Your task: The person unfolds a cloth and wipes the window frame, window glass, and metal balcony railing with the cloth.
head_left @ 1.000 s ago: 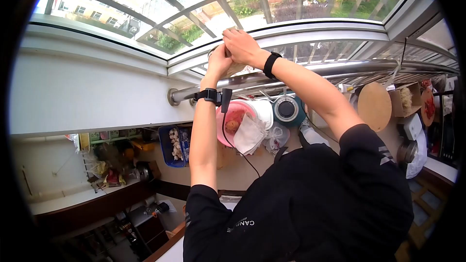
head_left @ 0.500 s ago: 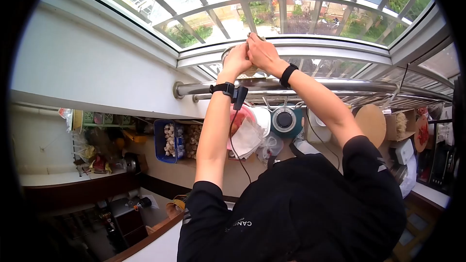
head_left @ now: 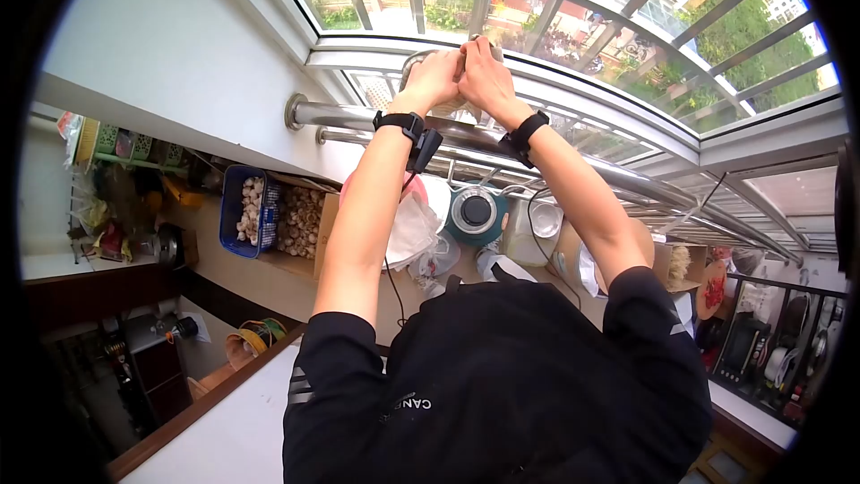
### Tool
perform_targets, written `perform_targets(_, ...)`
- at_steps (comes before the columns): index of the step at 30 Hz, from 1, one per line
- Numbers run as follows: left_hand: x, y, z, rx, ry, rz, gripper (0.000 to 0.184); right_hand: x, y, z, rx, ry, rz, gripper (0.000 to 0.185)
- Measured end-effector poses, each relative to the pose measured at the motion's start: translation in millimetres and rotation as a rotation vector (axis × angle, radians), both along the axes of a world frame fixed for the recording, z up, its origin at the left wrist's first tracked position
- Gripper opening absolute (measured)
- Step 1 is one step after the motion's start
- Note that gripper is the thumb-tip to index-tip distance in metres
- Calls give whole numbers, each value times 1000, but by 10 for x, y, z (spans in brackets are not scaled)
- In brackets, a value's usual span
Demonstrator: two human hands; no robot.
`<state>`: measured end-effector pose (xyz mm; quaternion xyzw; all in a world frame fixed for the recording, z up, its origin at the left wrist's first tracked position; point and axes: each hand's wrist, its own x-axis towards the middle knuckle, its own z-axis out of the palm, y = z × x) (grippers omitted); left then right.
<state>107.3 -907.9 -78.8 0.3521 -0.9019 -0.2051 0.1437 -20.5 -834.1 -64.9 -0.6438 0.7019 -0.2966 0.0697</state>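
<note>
Both hands are raised over a metal rail (head_left: 358, 116), close to the window frame (head_left: 358, 57). My left hand (head_left: 434, 77) and my right hand (head_left: 485, 77) meet at the fingertips, with fingers closed around a greyish-beige cloth-like item (head_left: 457, 108). Parts of this item show behind and below the fingers. Most of it is hidden by the hands, so I cannot make out exactly what it is. Each wrist wears a black band.
Below the rail stand a blue basket (head_left: 242, 215) of garlic, a box of garlic (head_left: 300, 220), a pink basin (head_left: 416, 186), a white cloth (head_left: 410, 231) and a teal round appliance (head_left: 477, 212). A barred window lies ahead. A dark cable hangs near the body.
The view has turned, shifting the floor items leftward. Both hands remain together on the item, with my right hand now more upright beside my left hand.
</note>
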Motion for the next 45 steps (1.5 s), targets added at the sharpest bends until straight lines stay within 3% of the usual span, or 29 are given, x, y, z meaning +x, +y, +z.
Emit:
perform_targets(3,19,-13,-12,19,14,-3,28,29,6,-40,22,-111,-57,35)
perform_targets(7,-10,38,203,63,-82,23,32,-126,-32,-54,-168,-245,-29,36)
perform_targets(9,-1,46,143,37,-69,20,38,-45,-28,52,-83,-203,-78,35)
perform_targets(11,-26,-26,127,168,-16,30,44,63,-68,156,-14,-178,-150,35)
perform_targets(17,22,-22,170,241,48,4,46,30,-75,85,51,-270,-123,39)
perform_targets(23,-19,-26,174,185,-65,29,37,73,-85,256,-82,-279,-125,39)
perform_targets(28,-36,-128,-2,151,-98,31,36,171,-143,104,45,-318,-163,35)
perform_targets(31,-17,-80,42,150,-53,38,36,147,-156,34,32,-298,-146,37)
perform_targets(34,-54,89,338,131,-111,52,36,147,-15,312,-18,-290,-119,41)
perform_targets(37,-33,27,306,98,-140,-58,34,145,-117,263,12,-226,-136,48)
perform_targets(41,4,214,357,94,161,6,36,230,-226,211,155,-275,-145,57)
perform_targets(43,-21,-316,-181,-449,-21,-341,34,183,-187,381,229,-290,-103,62)
perform_targets(45,99,-173,61,427,146,-68,32,31,-184,368,208,-250,-68,56)
